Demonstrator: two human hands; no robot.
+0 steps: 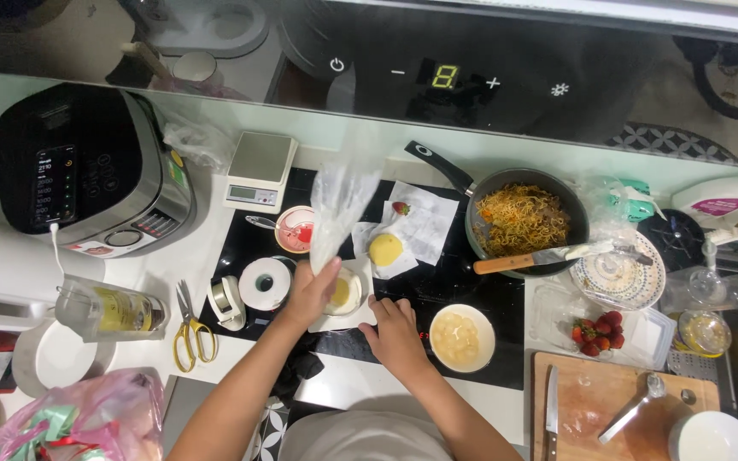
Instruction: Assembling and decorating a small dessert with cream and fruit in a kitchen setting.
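**Plastic bag lifted over a small dish on the cooktop**

While the pan of fried noodles (523,220) sits full at the back of the black cooktop (437,286), a spatula (540,258) laid across its rim, the work in front looks to be at an early stage. The left hand (311,290) is clenched on the lower end of a clear plastic bag (335,205), which stands up and blurs towards its top. Just beneath that hand is a small dish with something yellow in it (345,292), resting on a white board (343,320). The right hand (396,333) lies on the board's near edge with fingers bent; whether it grips anything I cannot tell.

As a judgement: the noodles look cooked, strawberries (600,333) are out in a tray, a white bowl of pale round pieces (461,337) is filled, and one yellow round (385,249) lies on paper — yet nothing seems to be in the bag.

Hard to make out: the bag's contents, if any, and what the yellow stuff in the dish is — the hand covers part of it. At the left, yellow-handled scissors (191,331) and a tape roll (264,283) lie untouched.
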